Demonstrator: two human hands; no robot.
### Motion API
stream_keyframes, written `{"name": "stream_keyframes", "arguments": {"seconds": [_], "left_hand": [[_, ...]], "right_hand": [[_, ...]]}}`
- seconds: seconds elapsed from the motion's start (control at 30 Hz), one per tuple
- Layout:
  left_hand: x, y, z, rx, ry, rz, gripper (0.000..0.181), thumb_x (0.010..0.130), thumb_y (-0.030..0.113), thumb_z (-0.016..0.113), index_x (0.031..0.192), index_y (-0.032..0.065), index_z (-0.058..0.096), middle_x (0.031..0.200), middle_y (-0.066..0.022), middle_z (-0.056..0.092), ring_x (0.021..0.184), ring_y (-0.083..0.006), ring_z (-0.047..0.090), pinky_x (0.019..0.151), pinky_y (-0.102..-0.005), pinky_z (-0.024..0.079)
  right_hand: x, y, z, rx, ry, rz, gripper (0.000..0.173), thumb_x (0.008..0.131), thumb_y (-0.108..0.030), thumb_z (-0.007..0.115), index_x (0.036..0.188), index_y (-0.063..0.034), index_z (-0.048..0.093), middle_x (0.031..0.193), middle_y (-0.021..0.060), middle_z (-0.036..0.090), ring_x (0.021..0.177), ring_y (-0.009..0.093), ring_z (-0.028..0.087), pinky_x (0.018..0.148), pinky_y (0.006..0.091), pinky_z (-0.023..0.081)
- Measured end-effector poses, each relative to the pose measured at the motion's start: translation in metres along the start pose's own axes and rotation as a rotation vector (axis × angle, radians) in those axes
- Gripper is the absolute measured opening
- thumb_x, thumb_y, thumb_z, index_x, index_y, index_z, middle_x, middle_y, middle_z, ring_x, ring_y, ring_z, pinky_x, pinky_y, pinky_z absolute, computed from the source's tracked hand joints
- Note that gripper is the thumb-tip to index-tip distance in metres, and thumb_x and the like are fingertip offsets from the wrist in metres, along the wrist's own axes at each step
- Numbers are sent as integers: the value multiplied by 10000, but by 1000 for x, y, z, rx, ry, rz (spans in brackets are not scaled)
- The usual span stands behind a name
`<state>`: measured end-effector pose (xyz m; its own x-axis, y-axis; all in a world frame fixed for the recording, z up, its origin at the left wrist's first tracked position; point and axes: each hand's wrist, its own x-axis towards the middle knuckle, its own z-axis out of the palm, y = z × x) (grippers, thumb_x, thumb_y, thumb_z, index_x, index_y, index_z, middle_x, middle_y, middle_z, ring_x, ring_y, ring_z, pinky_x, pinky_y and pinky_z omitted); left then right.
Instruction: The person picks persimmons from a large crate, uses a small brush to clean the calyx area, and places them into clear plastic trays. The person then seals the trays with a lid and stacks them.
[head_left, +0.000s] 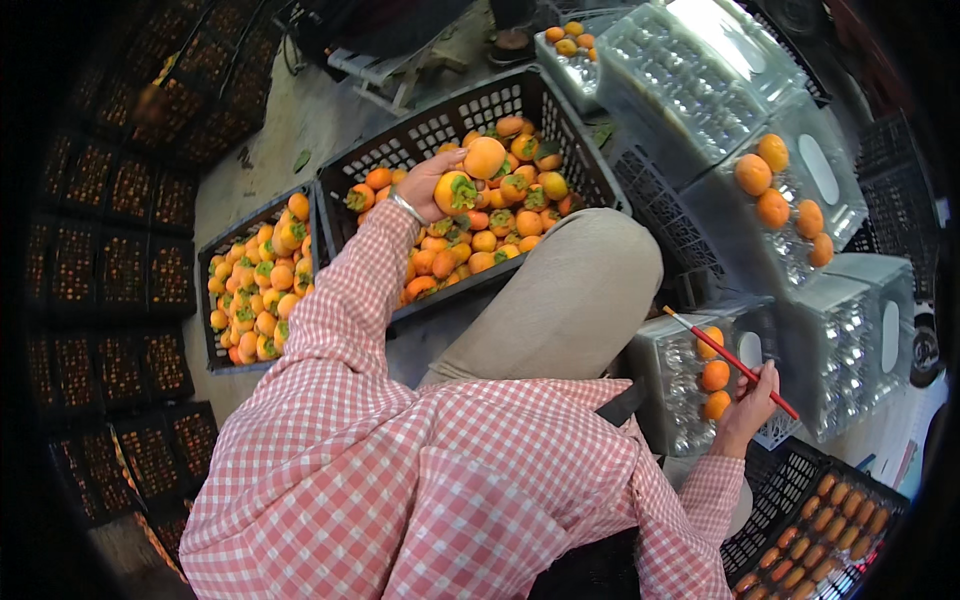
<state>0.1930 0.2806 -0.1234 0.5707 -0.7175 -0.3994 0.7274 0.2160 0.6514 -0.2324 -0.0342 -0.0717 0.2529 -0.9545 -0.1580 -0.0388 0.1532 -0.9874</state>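
Note:
My left hand (429, 184) is over a large black plastic crate (480, 109) of persimmons and holds two of them, one persimmon (484, 157) with its smooth side up and another persimmon (455, 192) showing its green calyx. On the right, my right hand (752, 401) grips a red-handled paintbrush (731, 360) whose tip points up and left. Beside that hand, three persimmons (715, 376) sit in a row on a stack of clear plastic trays (675, 390).
A smaller crate of persimmons (262, 277) stands at the left, near tall stacks of filled black crates (120, 262). More clear tray stacks (682, 82) rise at the upper right, some bearing persimmons (753, 175). Lower right, a black crate holds packed fruit (817, 536).

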Motion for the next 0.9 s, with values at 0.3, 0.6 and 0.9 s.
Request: {"name": "stream_keyframes", "arguments": {"seconds": [0.3, 0.6, 0.9], "left_hand": [[22, -20, 148, 21, -478, -132, 472, 911, 341, 543, 1252, 29, 450, 1105, -174, 548, 769, -196, 561, 676, -345, 487], [27, -78, 285, -142, -707, -458, 638, 940, 517, 382, 1285, -18, 422, 1058, -139, 525, 720, -160, 490, 664, -315, 461], [33, -139, 323, 61, -576, -608, 668, 920, 562, 419, 1210, -37, 477, 979, -104, 550, 762, -171, 536, 682, -328, 483]], "right_hand": [[39, -32, -25, 43, -159, -149, 263, 963, -239, 500, 775, -63, 551, 631, -25, 506, 509, 32, 445, 445, 172, 297], [43, -59, -30, 178, -240, -215, 266, 960, -266, 509, 855, -43, 608, 700, 38, 627, 531, 37, 479, 480, 175, 334], [35, -89, -63, 484, 47, -429, 285, 925, -220, 544, 700, -44, 545, 665, 27, 567, 493, 51, 467, 434, 168, 309]]}}
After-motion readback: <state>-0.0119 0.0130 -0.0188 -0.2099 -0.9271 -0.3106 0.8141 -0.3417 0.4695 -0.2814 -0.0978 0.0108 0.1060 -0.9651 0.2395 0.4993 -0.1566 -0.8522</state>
